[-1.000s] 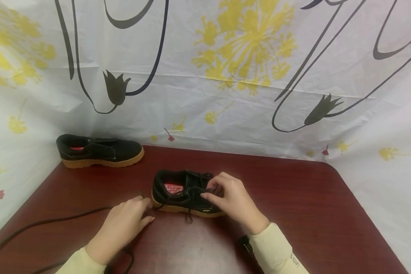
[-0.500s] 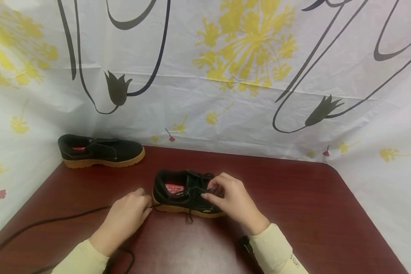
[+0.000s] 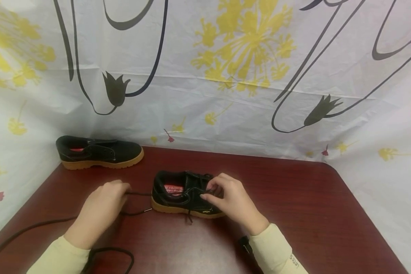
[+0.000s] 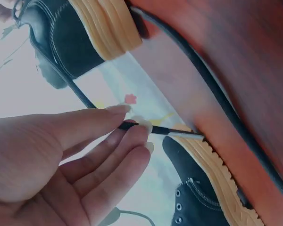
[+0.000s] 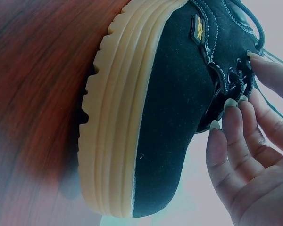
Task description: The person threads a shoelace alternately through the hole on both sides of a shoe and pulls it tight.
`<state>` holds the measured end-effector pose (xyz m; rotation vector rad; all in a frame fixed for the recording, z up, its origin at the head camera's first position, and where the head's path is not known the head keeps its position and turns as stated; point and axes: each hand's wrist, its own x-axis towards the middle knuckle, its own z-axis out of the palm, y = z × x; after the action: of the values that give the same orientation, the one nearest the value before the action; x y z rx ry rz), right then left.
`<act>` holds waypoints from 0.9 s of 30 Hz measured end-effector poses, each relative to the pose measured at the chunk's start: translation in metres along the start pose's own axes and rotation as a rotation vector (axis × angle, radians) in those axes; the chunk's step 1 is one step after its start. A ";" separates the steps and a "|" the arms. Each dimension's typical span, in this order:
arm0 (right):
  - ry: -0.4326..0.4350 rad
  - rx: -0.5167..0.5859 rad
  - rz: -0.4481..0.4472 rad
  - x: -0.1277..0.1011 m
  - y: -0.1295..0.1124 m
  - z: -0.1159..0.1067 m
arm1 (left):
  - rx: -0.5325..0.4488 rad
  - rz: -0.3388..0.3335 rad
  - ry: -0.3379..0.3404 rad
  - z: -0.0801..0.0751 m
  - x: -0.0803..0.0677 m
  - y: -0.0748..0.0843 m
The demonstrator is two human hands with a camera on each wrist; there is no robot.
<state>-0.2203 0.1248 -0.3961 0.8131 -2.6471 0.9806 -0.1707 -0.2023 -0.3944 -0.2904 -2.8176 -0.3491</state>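
Observation:
A black suede shoe with a tan sole stands in the middle of the dark red table. My left hand is to its left and pinches its black lace, which runs stretched from the fingers to the shoe. In the left wrist view thumb and forefinger of the left hand pinch the lace near its tip. My right hand holds the shoe's laced upper. In the right wrist view its fingertips touch the eyelet flap of the shoe, with the thumb above.
A second matching shoe stands at the table's back left against the flowered backdrop. A black cable runs across the left front of the table and loops under my left sleeve. Another lace end lies in front of the near shoe.
My left hand has moved left, away from the shoe, drawing the lace out with it. The right hand has stayed on the shoe's upper.

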 end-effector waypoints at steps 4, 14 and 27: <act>-0.001 0.002 -0.002 0.000 0.000 0.000 | 0.023 -0.030 0.059 -0.001 0.004 -0.004; -0.014 0.003 0.005 0.001 0.000 -0.001 | 0.020 -0.062 0.164 -0.005 0.022 -0.019; 0.050 -0.019 -0.031 0.006 0.000 -0.007 | -0.367 -0.069 0.327 -0.003 0.047 -0.006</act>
<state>-0.2258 0.1270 -0.3885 0.8120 -2.5900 0.9543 -0.2152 -0.2015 -0.3787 -0.1898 -2.4345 -0.8492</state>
